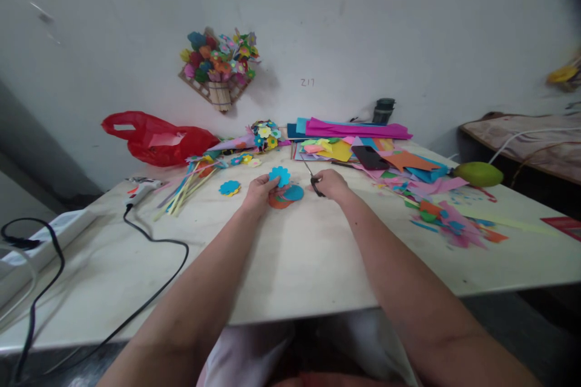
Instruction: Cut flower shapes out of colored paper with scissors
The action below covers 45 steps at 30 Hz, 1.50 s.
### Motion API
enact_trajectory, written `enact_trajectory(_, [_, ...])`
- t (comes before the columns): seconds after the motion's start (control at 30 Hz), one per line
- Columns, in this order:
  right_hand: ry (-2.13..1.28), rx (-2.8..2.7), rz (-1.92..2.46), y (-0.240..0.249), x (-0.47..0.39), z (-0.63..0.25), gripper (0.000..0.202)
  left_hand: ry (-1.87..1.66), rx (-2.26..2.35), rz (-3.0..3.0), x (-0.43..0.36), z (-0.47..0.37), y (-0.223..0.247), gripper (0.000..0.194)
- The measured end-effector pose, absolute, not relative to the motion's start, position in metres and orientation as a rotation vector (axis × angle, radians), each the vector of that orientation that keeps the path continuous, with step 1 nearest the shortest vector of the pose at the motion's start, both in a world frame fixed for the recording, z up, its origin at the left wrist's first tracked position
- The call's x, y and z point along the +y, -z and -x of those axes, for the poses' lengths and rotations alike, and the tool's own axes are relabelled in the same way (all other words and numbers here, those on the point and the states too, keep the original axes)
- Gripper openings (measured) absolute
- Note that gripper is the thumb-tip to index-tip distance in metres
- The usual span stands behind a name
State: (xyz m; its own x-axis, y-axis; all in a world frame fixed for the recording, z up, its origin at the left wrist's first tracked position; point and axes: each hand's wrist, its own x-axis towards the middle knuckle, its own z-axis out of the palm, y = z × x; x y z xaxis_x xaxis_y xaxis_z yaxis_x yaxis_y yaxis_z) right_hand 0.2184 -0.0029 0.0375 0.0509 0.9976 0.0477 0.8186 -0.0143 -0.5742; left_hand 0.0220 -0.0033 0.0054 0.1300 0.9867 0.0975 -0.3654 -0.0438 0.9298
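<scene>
A blue scalloped paper flower [279, 176] is pinched between the thumb and fingers of my left hand [259, 191]. Just below it, a blue paper disc [294, 193] and an orange disc [278, 201] lie on the table [308, 260]. My right hand [330, 184] is closed round the dark handles of a pair of scissors [315, 184], whose thin blade points up and left, apart from the blue flower. Left of my left hand lies a stack of cut flowers [230, 188], blue on top with yellow beneath.
Paper scraps [449, 221], a dark phone [370, 158] and coloured sheets [358, 129] cover the right and back. At the left are a red bag [158, 142], paper strips [184, 190], a glue gun [141, 193] with its cable, and a power strip [59, 233].
</scene>
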Motion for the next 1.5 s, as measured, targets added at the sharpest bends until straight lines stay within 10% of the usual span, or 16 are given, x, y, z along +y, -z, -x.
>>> enact_trajectory(0.33, [-1.124, -1.431, 1.309, -0.045, -0.018, -0.196, 0.030, -1.191, 0.793, -1.074, -0.012, -0.026, -0.012, 0.029])
enact_trajectory(1.5, [-1.284, -1.891, 1.150, -0.037, -0.018, -0.209, 0.031, -1.283, 0.788, -1.084, -0.017, -0.024, -0.020, 0.025])
